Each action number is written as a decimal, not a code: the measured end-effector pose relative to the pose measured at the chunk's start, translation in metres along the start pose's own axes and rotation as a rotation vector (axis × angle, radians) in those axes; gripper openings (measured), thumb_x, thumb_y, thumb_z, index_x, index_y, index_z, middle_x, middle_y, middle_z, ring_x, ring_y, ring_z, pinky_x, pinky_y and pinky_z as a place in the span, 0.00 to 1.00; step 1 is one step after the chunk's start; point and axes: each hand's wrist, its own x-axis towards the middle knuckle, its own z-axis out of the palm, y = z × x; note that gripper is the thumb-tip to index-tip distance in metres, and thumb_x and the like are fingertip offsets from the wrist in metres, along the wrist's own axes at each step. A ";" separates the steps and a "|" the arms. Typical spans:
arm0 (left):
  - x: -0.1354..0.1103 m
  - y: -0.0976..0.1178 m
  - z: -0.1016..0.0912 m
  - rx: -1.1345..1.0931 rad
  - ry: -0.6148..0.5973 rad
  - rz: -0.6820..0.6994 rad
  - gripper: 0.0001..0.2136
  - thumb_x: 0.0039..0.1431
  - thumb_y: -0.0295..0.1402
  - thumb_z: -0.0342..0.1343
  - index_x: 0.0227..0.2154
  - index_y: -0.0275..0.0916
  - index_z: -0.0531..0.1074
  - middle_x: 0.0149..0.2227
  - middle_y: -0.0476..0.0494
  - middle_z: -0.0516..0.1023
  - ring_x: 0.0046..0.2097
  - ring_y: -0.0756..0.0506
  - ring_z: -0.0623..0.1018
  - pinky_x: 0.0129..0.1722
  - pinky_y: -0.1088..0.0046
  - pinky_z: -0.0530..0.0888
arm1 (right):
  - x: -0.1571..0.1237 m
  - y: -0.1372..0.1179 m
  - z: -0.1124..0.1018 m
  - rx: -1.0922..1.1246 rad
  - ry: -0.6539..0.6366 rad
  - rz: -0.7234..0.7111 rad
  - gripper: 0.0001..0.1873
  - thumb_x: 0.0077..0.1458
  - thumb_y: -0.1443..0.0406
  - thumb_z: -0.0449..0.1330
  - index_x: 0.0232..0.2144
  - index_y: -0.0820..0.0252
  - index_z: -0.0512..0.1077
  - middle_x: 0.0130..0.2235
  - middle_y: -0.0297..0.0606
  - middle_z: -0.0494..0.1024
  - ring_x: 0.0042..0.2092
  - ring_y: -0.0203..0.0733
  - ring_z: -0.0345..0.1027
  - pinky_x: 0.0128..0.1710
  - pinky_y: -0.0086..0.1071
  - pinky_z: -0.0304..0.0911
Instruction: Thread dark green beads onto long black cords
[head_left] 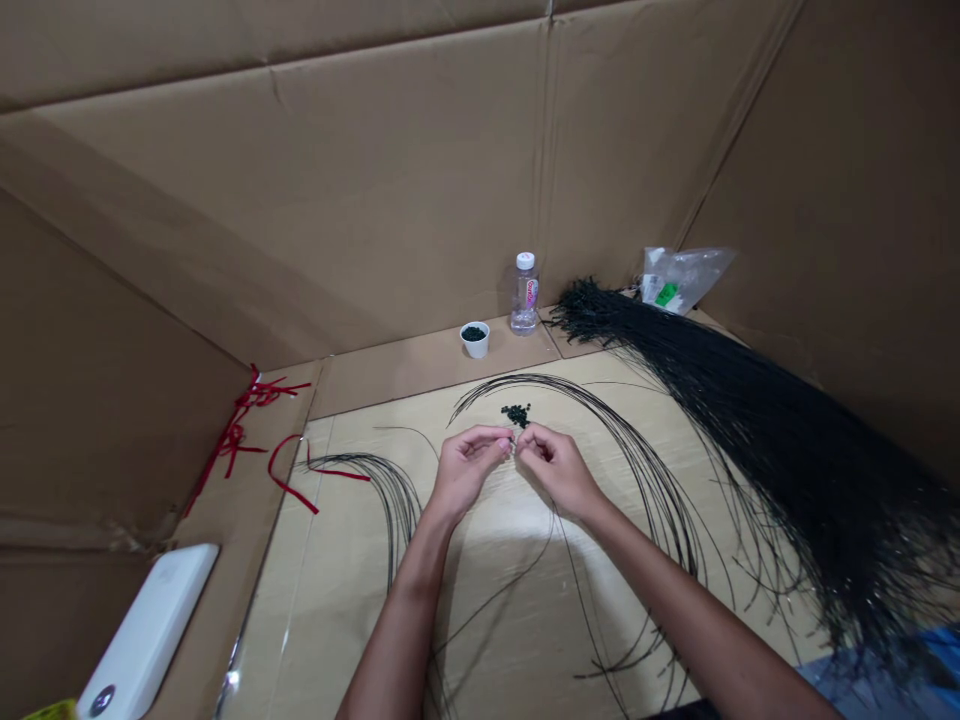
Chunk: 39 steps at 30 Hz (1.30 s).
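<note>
Just in front of a small pile of dark green beads (516, 414), my two hands meet with fingertips almost touching. My left hand (469, 468) is closed in a pinch; whatever tiny thing lies between its thumb and finger is too small to name. In a pinch too, my right hand (559, 470) grips a thin black cord (574, 565), which trails from under the palm toward the table's near edge. A loose bundle of black cords (622, 430) curves around behind the beads and my right hand. More black cords (390, 480) lie left of my left forearm.
Behind the beads stand a white cup (475, 346) of dark beads and a clear bottle (524, 295). A thick black cord bundle (750, 430) spans the right, beside a plastic bag (684, 278). Red ribbons (281, 475) and a white power bank (154, 630) lie left. Cardboard walls (337, 200) enclose the table.
</note>
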 end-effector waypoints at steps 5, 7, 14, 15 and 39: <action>0.000 0.000 -0.001 0.006 0.002 -0.007 0.15 0.51 0.42 0.76 0.38 0.38 0.87 0.41 0.37 0.88 0.41 0.43 0.85 0.46 0.66 0.82 | 0.000 0.001 0.000 0.009 0.004 0.004 0.07 0.57 0.63 0.60 0.28 0.57 0.70 0.25 0.28 0.67 0.27 0.36 0.57 0.29 0.30 0.52; -0.001 0.000 -0.001 0.006 -0.001 -0.008 0.15 0.51 0.42 0.77 0.38 0.38 0.87 0.41 0.37 0.88 0.41 0.43 0.85 0.46 0.67 0.81 | 0.000 0.001 0.001 0.014 0.006 0.004 0.07 0.57 0.63 0.60 0.28 0.57 0.70 0.25 0.28 0.66 0.27 0.36 0.56 0.29 0.30 0.52; -0.001 0.002 0.000 0.016 -0.007 -0.008 0.15 0.50 0.41 0.77 0.38 0.38 0.87 0.41 0.37 0.88 0.42 0.43 0.85 0.47 0.66 0.81 | -0.001 -0.001 0.001 0.008 0.004 -0.009 0.08 0.58 0.61 0.61 0.28 0.57 0.71 0.24 0.27 0.65 0.27 0.36 0.55 0.29 0.30 0.51; -0.001 0.001 -0.001 0.015 -0.013 -0.007 0.16 0.50 0.40 0.77 0.39 0.38 0.86 0.41 0.37 0.88 0.42 0.42 0.85 0.47 0.66 0.81 | -0.001 0.000 0.001 0.004 0.007 -0.013 0.08 0.58 0.61 0.61 0.28 0.57 0.71 0.24 0.27 0.65 0.27 0.36 0.55 0.28 0.30 0.51; 0.000 0.003 0.001 -0.031 0.061 0.026 0.19 0.50 0.38 0.76 0.43 0.39 0.79 0.34 0.46 0.83 0.36 0.48 0.80 0.41 0.72 0.76 | -0.003 -0.003 0.000 -0.030 -0.037 -0.052 0.09 0.63 0.60 0.61 0.32 0.57 0.73 0.26 0.30 0.68 0.28 0.37 0.58 0.28 0.31 0.54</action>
